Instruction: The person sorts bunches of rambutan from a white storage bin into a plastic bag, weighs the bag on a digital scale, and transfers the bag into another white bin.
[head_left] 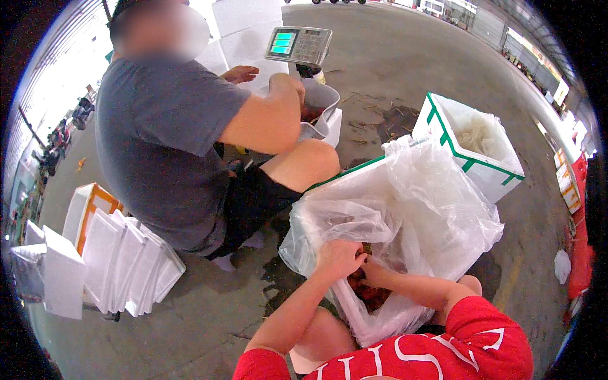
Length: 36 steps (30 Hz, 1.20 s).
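The person's two bare hands meet just below the centre of the frame, inside a large white foam box point(342, 305) lined with a clear plastic bag point(443, 202). The left hand point(342, 257) comes in from the lower left, back up and fingers curled; the right hand point(375, 272) comes from the lower right and lies just beside it, fingers bent toward the left one. Whether either grips anything cannot be told, since the fingertips are partly hidden. The dark reddish contents point(372, 296) show beneath and between the forearms, in the near part of the box, too blurred to identify. The bag spreads in folds over the rim, bunched high toward the far right side. A second foam box point(491, 175) with green tape along its edges stands beyond it at the right of the frame. At the upper left, a co-worker point(171, 126) in a dark grey shirt sits with one arm over a grey container point(326, 95), near a scale display point(297, 45). White foam panels point(130, 263) lean together at the lower left, beside an orange-edged box point(79, 209), on the grey floor point(209, 329).
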Available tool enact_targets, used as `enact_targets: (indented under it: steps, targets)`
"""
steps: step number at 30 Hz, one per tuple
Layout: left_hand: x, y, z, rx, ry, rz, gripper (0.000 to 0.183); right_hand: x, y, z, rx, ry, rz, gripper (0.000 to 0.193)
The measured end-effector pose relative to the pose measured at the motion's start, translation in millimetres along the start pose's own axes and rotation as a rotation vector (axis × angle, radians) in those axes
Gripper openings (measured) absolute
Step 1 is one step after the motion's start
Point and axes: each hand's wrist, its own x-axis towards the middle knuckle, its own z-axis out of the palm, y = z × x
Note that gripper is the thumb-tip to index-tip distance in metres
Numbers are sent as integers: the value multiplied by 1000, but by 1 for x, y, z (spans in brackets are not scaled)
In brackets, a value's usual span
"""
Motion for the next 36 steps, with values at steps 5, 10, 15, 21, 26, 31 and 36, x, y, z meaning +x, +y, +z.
enact_targets:
  steps: [5,10,15,21,26,31,36]
  targets:
    - [0,0,-1,-52,-10,-18,33,9,2,-13,75,-83,76,63]
    - [-5,5,6,-74,1,-7,32,-3,-9,-1,-130,-273,131,52]
    - [-13,-3,18,-92,80,-9,30,4,-23,-10,45,-64,-91,54]
    - [5,-3,9,-125,44,-52,27,-16,-33,-138,583,-89,336,46]
    - [18,18,1,-50,20,-77,28,-64,6,-202,979,-178,-41,41]
    - [4,1,14,-19,97,-10,22,-75,-13,-209,1824,-297,59,39]
    - [6,4,17,-99,117,30,23,-51,-47,-309,1752,21,-227,54]
